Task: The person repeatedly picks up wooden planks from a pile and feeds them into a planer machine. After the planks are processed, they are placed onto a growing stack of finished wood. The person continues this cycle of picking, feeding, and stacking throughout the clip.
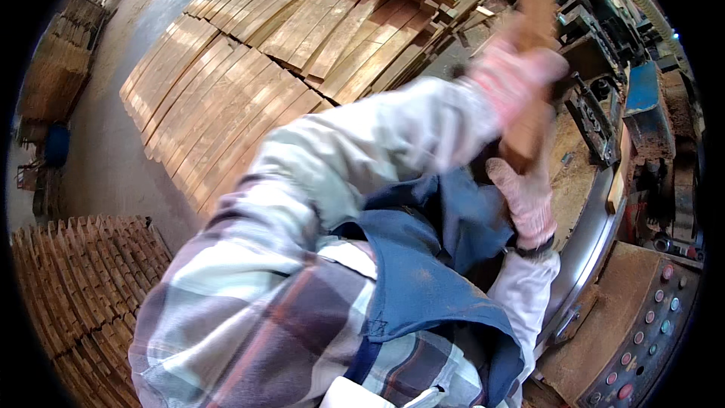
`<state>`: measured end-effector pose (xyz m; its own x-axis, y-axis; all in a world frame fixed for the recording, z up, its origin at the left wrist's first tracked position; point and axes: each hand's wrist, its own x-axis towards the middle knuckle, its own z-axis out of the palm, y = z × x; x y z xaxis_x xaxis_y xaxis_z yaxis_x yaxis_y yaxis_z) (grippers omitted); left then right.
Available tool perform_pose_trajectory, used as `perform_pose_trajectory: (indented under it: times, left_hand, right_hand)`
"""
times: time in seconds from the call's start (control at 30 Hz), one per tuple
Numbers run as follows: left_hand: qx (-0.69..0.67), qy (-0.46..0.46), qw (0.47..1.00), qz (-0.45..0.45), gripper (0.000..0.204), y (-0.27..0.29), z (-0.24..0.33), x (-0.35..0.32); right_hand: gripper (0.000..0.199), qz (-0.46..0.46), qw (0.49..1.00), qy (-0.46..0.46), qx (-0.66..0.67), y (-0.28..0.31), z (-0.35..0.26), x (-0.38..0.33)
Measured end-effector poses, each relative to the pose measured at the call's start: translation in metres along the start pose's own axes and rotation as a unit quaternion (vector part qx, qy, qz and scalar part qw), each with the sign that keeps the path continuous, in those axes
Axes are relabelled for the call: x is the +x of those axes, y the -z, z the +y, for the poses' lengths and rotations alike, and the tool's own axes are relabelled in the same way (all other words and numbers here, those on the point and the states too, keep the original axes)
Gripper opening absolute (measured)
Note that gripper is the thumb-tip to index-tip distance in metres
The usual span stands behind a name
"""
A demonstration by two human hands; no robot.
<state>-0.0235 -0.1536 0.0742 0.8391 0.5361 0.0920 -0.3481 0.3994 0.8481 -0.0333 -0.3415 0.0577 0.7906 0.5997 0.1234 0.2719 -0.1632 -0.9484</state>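
A brown wooden board (537,4) stretches away from me on the right side of the head view, blurred by motion. My left hand (515,75), in a pink-and-white knit glove, is closed around its middle, with the left arm reaching across in front of me. At the board's near end, my right hand (522,198) grips it in a similar glove, its thumb along the wood. The right hand's fingers are partly hidden by the board. Beneath the hands lies a machine's dusty wooden bed (572,200) with a curved metal edge (578,276).
Wide stacks of planks (249,98) fill the far left and centre. Another pile of wood strips (83,279) stands at the near left. Machine parts (593,117) and a blue metal box (646,117) line the right. A button panel (642,336) sits at the near right.
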Motion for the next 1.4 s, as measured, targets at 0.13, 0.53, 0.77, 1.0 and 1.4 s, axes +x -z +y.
perform_pose_trajectory:
  times: [0.13,0.53,0.77,1.0,1.4]
  left_hand:
    - [0.062,0.048,0.978,-0.193,0.089,-0.048,-0.022,-0.042]
    - [0.872,0.109,0.455,-0.14,0.102,0.376,-0.082,-0.266]
    - [0.858,0.029,0.506,-0.08,0.085,0.418,-0.093,-0.29]
    - [0.897,0.073,0.434,-0.05,0.073,0.414,-0.063,-0.241]
    - [0.902,0.142,0.407,-0.038,0.109,0.408,-0.067,-0.235]
  right_hand:
    - [0.096,0.216,0.961,-0.133,-0.113,0.034,-0.042,-0.067]
    - [0.078,0.242,0.595,-0.526,-0.557,0.072,-0.012,-0.367]
    - [0.08,0.428,0.755,-0.152,-0.473,0.171,0.034,-0.173]
    - [0.071,0.387,0.813,-0.145,-0.41,0.261,0.079,-0.012]
    - [0.05,0.211,0.751,-0.207,-0.591,0.118,0.036,-0.332]
